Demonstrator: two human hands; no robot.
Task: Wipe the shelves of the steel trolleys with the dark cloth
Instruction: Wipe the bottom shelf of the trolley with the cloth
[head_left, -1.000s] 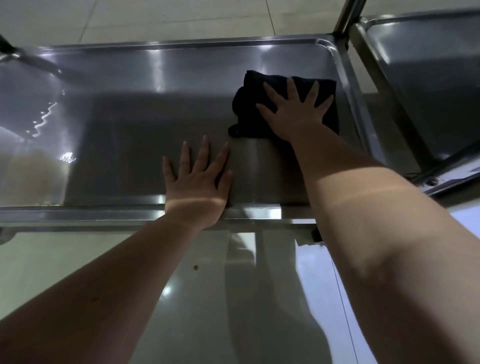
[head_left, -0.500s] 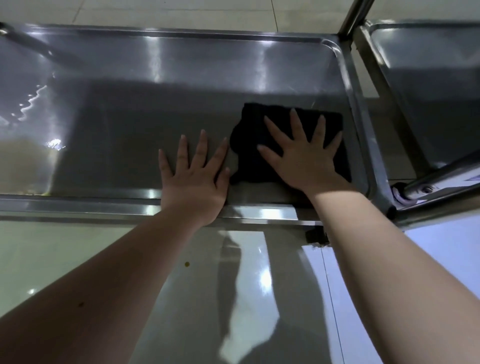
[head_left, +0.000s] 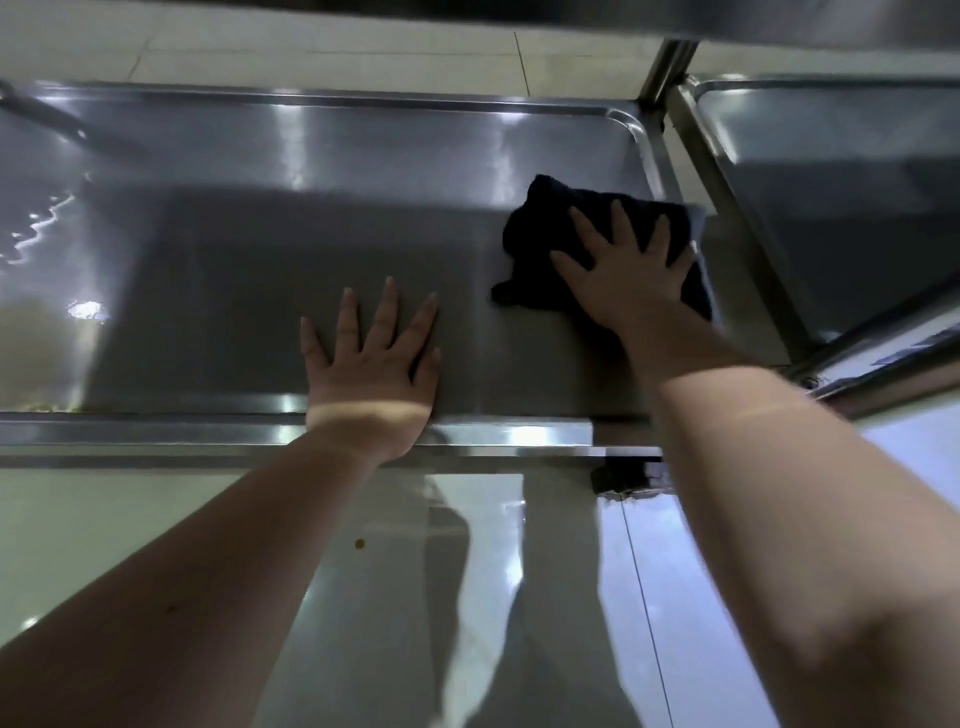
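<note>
Since the frame half a second before, the cloth (head_left: 537, 236) had slid away from the near rim and deeper onto the shelf (head_left: 249, 249), carried under my right hand (head_left: 626, 283). It lay bunched on the right part of that shelf, its right edge touching the raised right rim, with a bare strip of steel between it and the near rim. My right hand pressed flat on top of it, fingers straight and spread wide, gripping nothing; dark folds showed past the fingertips and to the left of the thumb.

My left hand (head_left: 371, 364) rested flat on the bare steel just left of the cloth and apart from it, fingers spread, wrist over the near rim. It held nothing.

Left of the hands the shelf showed bright streaks of reflected light. At its far right corner stood a post (head_left: 667, 70), and just beyond that sat a second shelf (head_left: 857, 171) of the neighbouring trolley. An upper shelf (head_left: 779, 13) crossed the top of my view, blurred. Below the near rim I saw the glossy floor (head_left: 130, 519), with a small brown speck (head_left: 358, 544) between my forearms.
</note>
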